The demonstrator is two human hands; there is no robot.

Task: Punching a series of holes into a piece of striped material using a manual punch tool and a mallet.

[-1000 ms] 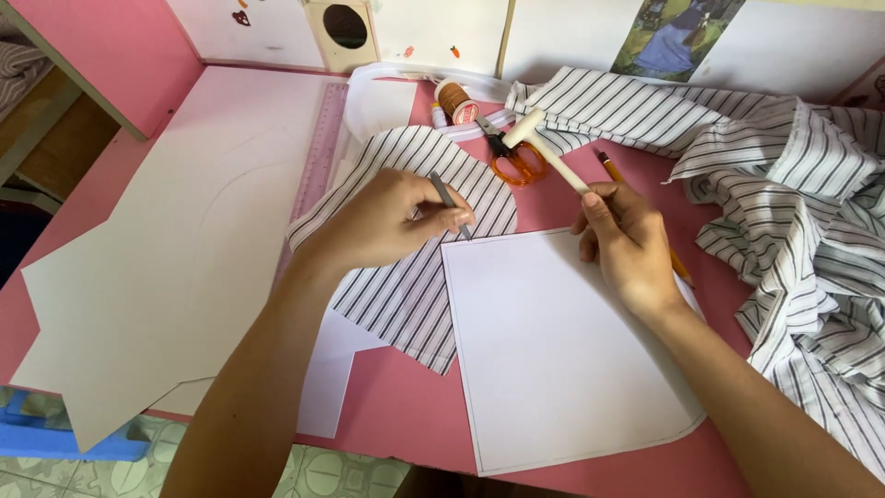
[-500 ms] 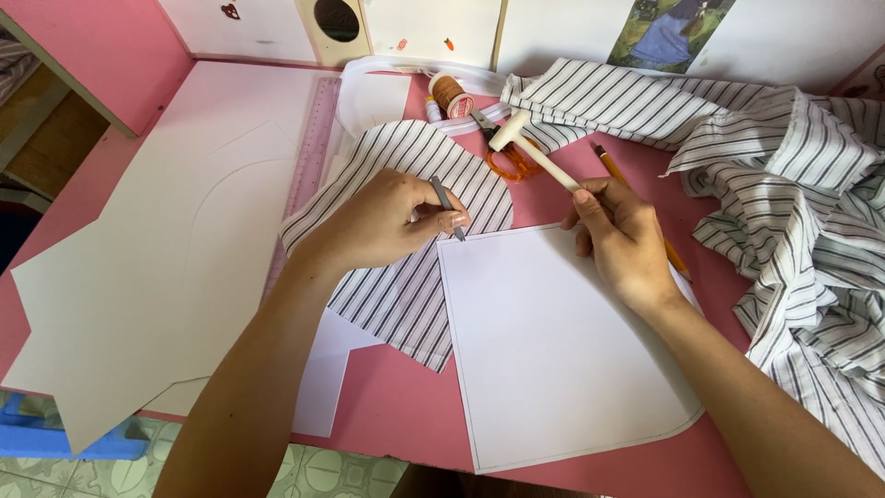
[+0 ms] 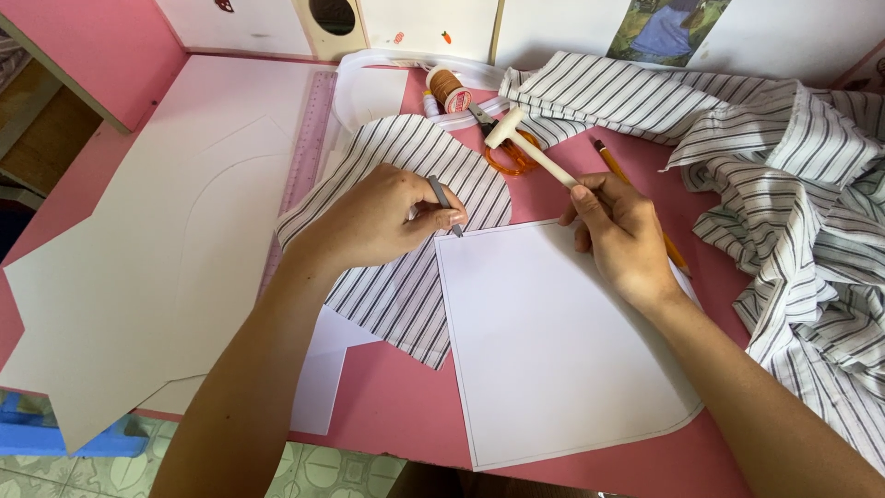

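Single head-worn view, looking steeply down and forward from close above pink table [image 3: 387,406]; both forearms enter from bottom edge, wall along top.

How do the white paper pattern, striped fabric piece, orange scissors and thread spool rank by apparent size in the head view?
1. white paper pattern
2. striped fabric piece, partly under the left hand
3. orange scissors, partly hidden
4. thread spool

A spool of brown thread [image 3: 448,88] with a white-and-red round label stands at the table's far edge. A colourful rectangular picture [image 3: 666,28] hangs on the wall behind.
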